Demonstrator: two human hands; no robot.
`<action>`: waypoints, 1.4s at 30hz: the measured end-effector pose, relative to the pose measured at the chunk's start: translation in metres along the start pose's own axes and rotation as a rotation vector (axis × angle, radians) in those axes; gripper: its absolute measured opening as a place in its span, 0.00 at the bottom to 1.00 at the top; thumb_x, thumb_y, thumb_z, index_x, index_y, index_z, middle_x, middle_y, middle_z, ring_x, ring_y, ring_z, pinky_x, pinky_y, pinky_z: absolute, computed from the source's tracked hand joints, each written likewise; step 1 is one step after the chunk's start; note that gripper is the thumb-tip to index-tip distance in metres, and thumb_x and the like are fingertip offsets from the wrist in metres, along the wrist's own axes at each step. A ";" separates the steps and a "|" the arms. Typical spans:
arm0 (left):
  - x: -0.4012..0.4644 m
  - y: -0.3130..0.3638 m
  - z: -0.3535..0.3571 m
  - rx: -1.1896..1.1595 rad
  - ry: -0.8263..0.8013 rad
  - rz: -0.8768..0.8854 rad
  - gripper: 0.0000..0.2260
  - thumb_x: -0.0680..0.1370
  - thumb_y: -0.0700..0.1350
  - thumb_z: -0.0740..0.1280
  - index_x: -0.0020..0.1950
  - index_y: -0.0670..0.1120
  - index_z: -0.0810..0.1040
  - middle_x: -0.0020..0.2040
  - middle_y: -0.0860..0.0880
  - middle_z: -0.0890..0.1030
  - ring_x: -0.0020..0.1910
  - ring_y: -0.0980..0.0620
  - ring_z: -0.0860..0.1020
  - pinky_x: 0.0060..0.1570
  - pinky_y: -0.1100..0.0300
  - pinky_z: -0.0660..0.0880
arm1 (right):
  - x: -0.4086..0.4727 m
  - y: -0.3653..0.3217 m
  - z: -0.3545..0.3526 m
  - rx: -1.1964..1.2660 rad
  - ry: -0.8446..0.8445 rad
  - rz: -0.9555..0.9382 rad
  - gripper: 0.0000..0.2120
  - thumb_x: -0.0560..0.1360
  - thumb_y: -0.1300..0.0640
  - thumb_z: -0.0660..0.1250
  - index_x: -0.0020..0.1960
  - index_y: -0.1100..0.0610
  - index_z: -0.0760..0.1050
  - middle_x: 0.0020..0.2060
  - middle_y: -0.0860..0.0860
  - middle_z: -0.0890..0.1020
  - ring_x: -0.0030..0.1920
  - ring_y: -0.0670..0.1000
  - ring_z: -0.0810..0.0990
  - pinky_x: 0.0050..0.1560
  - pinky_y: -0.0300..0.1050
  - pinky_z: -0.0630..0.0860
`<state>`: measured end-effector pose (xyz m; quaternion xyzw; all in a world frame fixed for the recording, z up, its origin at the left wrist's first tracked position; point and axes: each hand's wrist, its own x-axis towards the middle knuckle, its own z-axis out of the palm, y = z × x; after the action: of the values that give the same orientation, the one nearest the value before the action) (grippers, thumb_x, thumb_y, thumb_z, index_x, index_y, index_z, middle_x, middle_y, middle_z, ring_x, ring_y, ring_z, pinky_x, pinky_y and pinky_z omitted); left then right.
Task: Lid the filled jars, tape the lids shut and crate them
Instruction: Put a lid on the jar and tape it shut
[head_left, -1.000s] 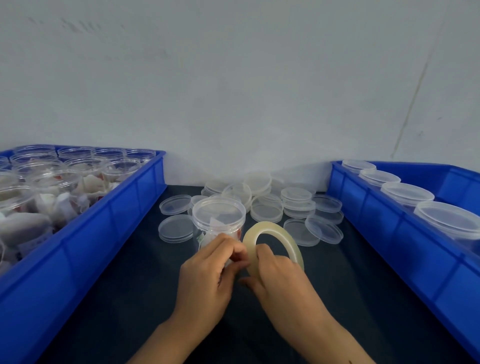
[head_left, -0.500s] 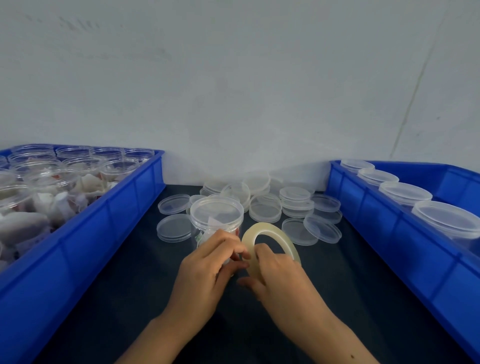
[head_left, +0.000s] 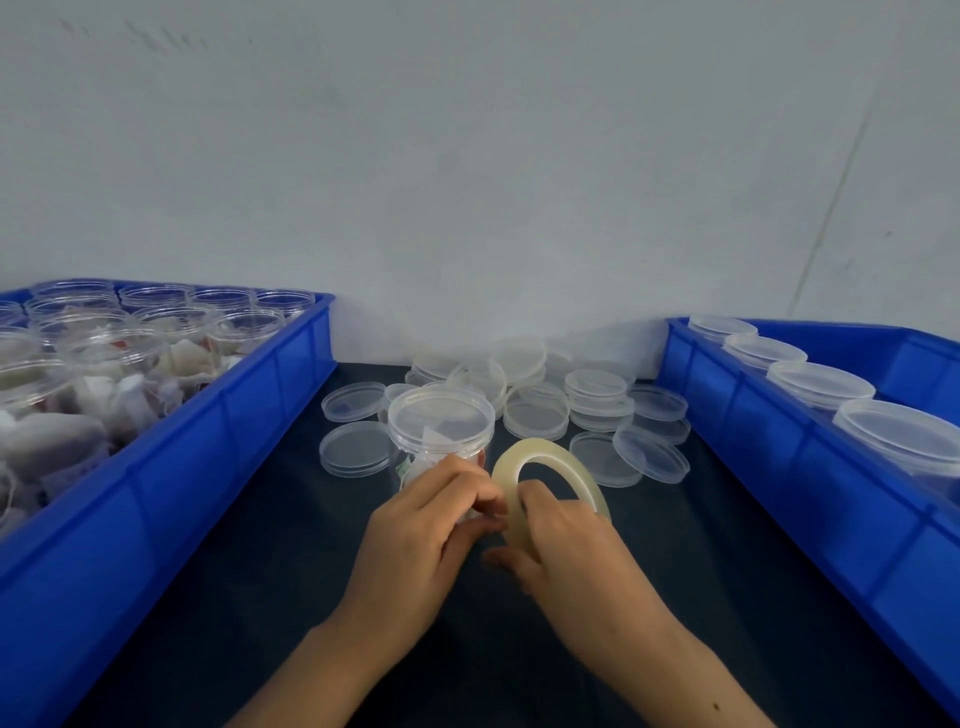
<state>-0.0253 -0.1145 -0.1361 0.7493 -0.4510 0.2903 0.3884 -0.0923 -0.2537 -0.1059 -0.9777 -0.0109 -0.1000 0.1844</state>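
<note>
Far left: blue crate (head_left: 249, 415) packed with filled jars (head_left: 171, 332), most with no lid that I can see. No change there across the last second.

Centre: one lidded jar (head_left: 440, 431) stands upright on the dark table (head_left: 260, 571), loose lids (head_left: 597, 400) scattered behind it. My left hand (head_left: 421, 530) sits just in front of the jar, fingers curled, pinching at the edge of the tape roll (head_left: 540, 467). I cannot make out a free tape end. The right hand (head_left: 566, 540) grips the roll on edge, fingers wrapped around its near side.

Change: almost none. Both hands hold the same pose as a second ago; the view has drifted only slightly. I read this as picking for the tape start, not yet pulling a strip. So this jar is lidded but untaped.

Right: second blue crate (head_left: 779, 467), a row of sealed jars (head_left: 821, 384) along its near wall, unchanged.
</note>
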 end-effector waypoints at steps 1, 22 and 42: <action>0.000 0.000 0.000 -0.003 -0.006 0.003 0.09 0.72 0.34 0.74 0.45 0.46 0.78 0.46 0.56 0.77 0.45 0.59 0.77 0.42 0.64 0.76 | 0.000 0.000 0.001 -0.009 -0.002 -0.007 0.14 0.78 0.46 0.64 0.55 0.54 0.66 0.45 0.49 0.79 0.44 0.51 0.80 0.42 0.42 0.71; -0.001 0.001 0.001 -0.044 -0.009 -0.046 0.10 0.72 0.32 0.73 0.47 0.46 0.78 0.47 0.56 0.77 0.46 0.60 0.77 0.42 0.66 0.76 | 0.004 0.009 0.006 0.112 -0.009 0.007 0.12 0.76 0.47 0.67 0.49 0.54 0.68 0.37 0.48 0.78 0.39 0.49 0.79 0.44 0.48 0.76; 0.000 0.008 0.004 0.155 -0.009 0.001 0.03 0.75 0.39 0.59 0.43 0.46 0.71 0.42 0.53 0.73 0.39 0.56 0.71 0.34 0.59 0.72 | 0.003 0.004 0.001 0.509 -0.015 0.120 0.08 0.74 0.55 0.71 0.48 0.58 0.75 0.36 0.55 0.84 0.34 0.50 0.83 0.43 0.52 0.81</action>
<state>-0.0323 -0.1201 -0.1359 0.7783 -0.4292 0.3212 0.3270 -0.0888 -0.2574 -0.1076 -0.8994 0.0208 -0.0756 0.4301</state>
